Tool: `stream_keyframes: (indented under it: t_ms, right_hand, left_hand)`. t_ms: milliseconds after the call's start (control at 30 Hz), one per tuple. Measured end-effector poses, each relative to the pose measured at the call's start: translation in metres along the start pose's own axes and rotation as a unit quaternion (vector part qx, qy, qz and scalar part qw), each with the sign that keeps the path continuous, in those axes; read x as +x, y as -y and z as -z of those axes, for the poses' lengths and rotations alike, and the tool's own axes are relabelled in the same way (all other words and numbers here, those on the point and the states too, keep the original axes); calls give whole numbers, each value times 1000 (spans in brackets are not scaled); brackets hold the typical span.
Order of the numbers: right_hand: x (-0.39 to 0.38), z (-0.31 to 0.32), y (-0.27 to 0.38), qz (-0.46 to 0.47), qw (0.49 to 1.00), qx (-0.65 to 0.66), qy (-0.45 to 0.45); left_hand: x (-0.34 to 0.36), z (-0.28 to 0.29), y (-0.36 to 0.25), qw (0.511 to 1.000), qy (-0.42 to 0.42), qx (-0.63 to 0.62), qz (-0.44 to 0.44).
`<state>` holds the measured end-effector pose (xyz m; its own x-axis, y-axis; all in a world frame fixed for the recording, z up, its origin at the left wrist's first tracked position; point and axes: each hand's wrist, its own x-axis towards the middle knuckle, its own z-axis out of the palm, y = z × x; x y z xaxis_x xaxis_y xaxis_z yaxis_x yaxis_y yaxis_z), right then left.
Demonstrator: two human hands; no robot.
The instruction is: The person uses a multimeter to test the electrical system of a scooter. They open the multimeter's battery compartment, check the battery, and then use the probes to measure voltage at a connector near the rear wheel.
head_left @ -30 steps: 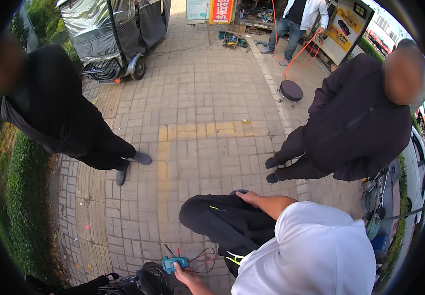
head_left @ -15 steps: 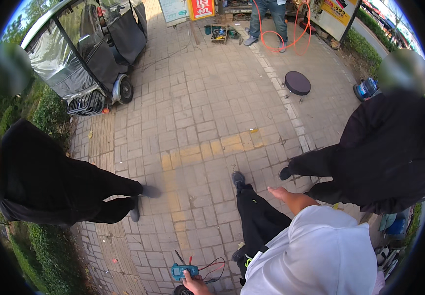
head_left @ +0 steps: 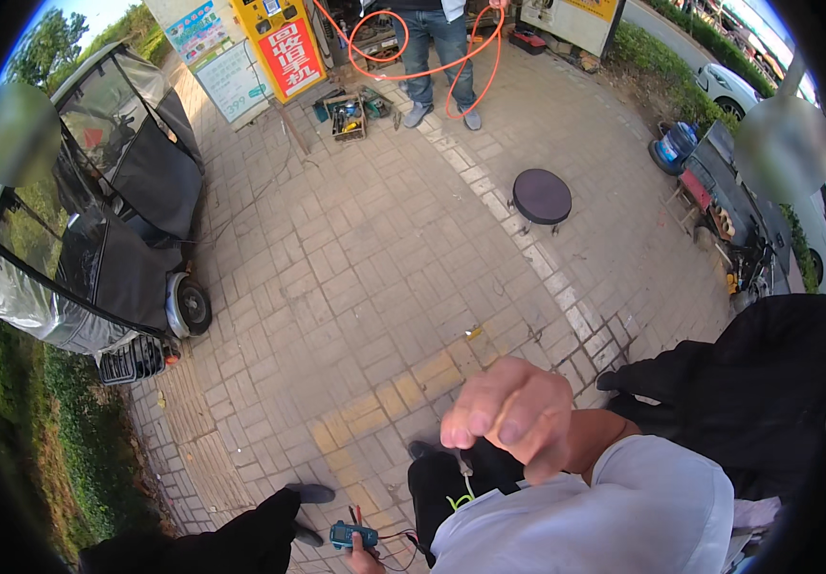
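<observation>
At the lower edge, my left hand (head_left: 366,560) is closed around a teal handheld multimeter (head_left: 353,536). A red probe (head_left: 358,515) stands up from the far side of the meter, and dark and red leads run off to its right. My right hand (head_left: 513,416) is raised in front of my body, its fingers curled in and nothing visible in them. Below it, a lime-green cord (head_left: 461,500) shows at my waist against my white shirt (head_left: 575,521).
A covered three-wheeler (head_left: 97,220) stands left. Farther off are signboards (head_left: 279,48), a tool crate (head_left: 346,120) and a person (head_left: 437,57) with an orange hose (head_left: 422,72). A round stool (head_left: 542,196) stands ahead. People in black (head_left: 748,383) are at both sides.
My right hand has risen from low and outstretched to a curled position in front of me. The view has shifted, bringing the signs and stool nearer. The multimeter stays in my left hand.
</observation>
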<state>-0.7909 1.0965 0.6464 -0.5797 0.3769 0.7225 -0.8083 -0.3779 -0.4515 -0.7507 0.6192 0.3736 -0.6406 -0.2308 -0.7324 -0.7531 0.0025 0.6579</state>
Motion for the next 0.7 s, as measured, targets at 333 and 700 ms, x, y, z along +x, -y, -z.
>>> stream_keyframes:
  t_ms: [333,700]
  right_hand:
    - [120,17,10,133,988,38,66]
    - [102,-46,-91,-314,751,531,236]
  left_hand:
    - [117,-247,-184,967,129,194,-101]
    - [-63,-257,-75,997,-23,-57,-53]
